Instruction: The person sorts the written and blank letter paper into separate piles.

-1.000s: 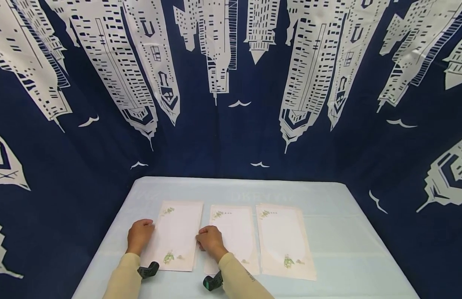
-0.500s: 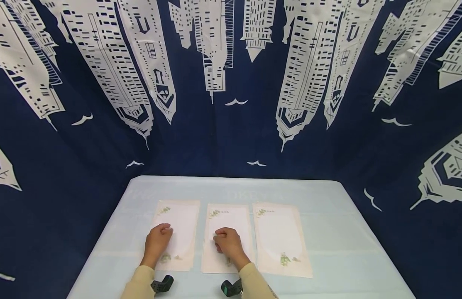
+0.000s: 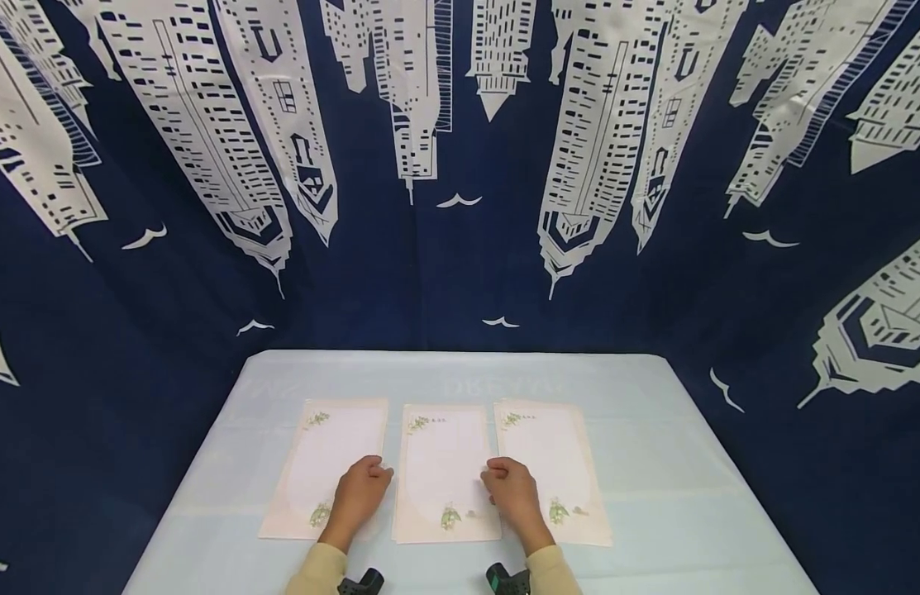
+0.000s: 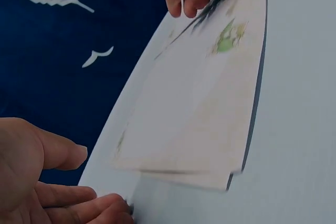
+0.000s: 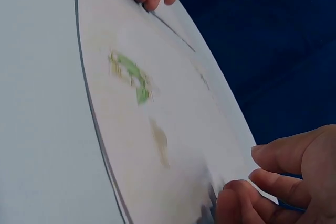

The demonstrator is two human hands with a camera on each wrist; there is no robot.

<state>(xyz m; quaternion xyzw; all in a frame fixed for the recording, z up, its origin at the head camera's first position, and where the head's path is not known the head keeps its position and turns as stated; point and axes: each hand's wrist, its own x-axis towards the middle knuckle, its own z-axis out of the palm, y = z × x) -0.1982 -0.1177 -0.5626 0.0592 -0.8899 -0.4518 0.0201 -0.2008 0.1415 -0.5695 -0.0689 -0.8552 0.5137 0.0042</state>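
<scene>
Three stacks of pale pink-bordered letter paper with green leafy prints lie in a row. My left hand (image 3: 361,497) is over the right edge of the left paper stack (image 3: 326,454), its fingertips close to the left side of the middle paper stack (image 3: 446,463). At that stack's opposite side is my right hand (image 3: 513,497), overlapping the right paper stack (image 3: 556,463) in the head view. In the left wrist view the thumb and fingers of the left hand (image 4: 58,182) are apart, with nothing between them. Loosely bent fingers on the right hand (image 5: 278,182) also hold nothing.
A pale table covering (image 3: 675,479) lies under the papers. Behind and beside the table hangs a dark blue curtain (image 3: 430,273) with white upside-down buildings. Black wrist devices, the left one (image 3: 361,582) and the right one (image 3: 507,578), sit by the cuffs.
Both hands have moved right, the left from the left stack's outer side to the gap before the middle stack, the right across the middle stack to its right edge. The camera view shifted slightly.
</scene>
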